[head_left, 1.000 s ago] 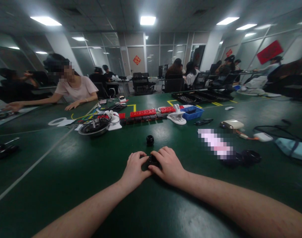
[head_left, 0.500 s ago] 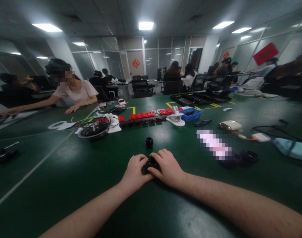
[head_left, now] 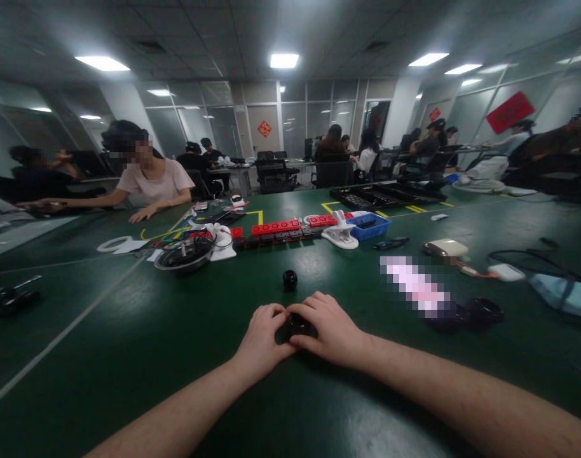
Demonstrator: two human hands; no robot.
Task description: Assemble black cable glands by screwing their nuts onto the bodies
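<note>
- The small black part is mostly buried under the curled fingers of the left hand and the right hand. Its shape cannot be made out.
- The left forearm runs off the bottom edge. The right forearm runs off the bottom right corner.
- A pixelated pink-and-white strip on the green table is blurred past telling. It hides part of the black round things beside it.
- The pale blue item is cut by the right edge.
- The dark tools at the left edge are too dim to name.
</note>
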